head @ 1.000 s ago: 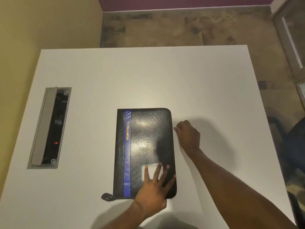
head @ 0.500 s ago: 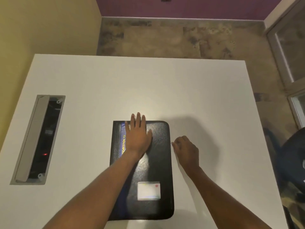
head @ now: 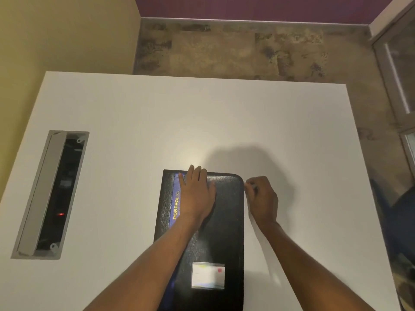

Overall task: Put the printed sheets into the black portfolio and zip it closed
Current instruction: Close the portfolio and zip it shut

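The black portfolio (head: 224, 232) lies closed and flat on the white table (head: 139, 122). It has a blue stripe with yellow lettering on its left side and a clear card pocket (head: 207, 275) near its lower end. My left hand (head: 196, 195) presses flat on the cover's far end, fingers together. My right hand (head: 261, 198) sits at the portfolio's far right corner, fingertips pinched on a small zipper pull at the edge. No printed sheets are in view.
A grey-framed cable box (head: 50, 194) with a raised lid and a red light is set into the table at the left. A yellow wall stands at the left. Patterned carpet lies beyond the far edge, and a dark chair (head: 404, 203) is at the right.
My left hand went from the portfolio's near end to its far end. My right hand has slid along the right edge up to the far right corner.
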`<state>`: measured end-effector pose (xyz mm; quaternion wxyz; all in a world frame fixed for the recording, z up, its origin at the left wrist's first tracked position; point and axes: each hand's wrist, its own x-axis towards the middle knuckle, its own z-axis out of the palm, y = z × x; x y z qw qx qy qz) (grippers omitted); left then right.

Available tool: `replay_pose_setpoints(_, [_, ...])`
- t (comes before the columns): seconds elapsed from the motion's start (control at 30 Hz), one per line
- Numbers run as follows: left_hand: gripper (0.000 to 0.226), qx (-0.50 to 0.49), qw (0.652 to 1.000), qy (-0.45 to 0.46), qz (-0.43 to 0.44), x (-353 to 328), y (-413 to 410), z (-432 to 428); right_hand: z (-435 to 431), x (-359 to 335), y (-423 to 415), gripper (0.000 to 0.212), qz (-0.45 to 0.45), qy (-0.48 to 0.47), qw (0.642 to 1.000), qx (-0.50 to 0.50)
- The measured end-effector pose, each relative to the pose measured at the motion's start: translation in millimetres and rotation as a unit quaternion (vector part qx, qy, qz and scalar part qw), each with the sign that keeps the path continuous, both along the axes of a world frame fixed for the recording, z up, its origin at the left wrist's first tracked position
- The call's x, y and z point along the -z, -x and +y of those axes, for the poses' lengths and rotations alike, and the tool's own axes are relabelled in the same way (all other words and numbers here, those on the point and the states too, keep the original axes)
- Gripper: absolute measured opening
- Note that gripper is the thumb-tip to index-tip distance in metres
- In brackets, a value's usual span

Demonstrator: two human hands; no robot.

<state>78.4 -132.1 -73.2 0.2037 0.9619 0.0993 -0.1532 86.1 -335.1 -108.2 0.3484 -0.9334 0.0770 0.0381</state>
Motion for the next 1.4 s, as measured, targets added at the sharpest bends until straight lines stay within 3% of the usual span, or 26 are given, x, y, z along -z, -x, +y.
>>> replay_pose_setpoints(0.17, [0.051,-0.038,0.999,0.013,0.001,8,-2,-6,-8,2,-61,0.009,0.003,0.076,0.982,-0.174])
replay_pose_setpoints(0.33, [0.053,-0.079,0.996,0.033,-0.001,15,-2,-6,17,0,-109,0.004,-0.022,0.104,0.930,-0.353])
replay_pose_setpoints(0.57, [0.054,-0.096,0.993,0.057,-0.030,15,-1,-6,85,0,-134,0.003,-0.063,0.111,0.864,-0.487])
replay_pose_setpoints(0.7, [0.061,-0.158,0.976,0.124,-0.080,10,4,7,105,-2,-135,0.007,-0.032,0.099,0.865,-0.490])
replay_pose_setpoints(0.83, [0.077,-0.290,0.951,0.054,-0.096,3,15,37,103,-2,-131,0.013,-0.009,0.077,0.878,-0.473])
replay_pose_setpoints(0.97, [0.060,-0.398,0.899,0.164,-0.081,2,16,46,108,-5,-129,0.010,-0.018,0.089,0.877,-0.472])
replay_pose_setpoints(1.17, [0.048,-0.422,0.883,0.181,-0.095,-3,11,47,142,-15,-126,0.006,-0.033,0.081,0.870,-0.485])
replay_pose_setpoints(1.4, [0.036,-0.396,0.895,0.177,-0.101,5,11,50,193,-14,-115,0.008,-0.010,0.059,0.886,-0.459])
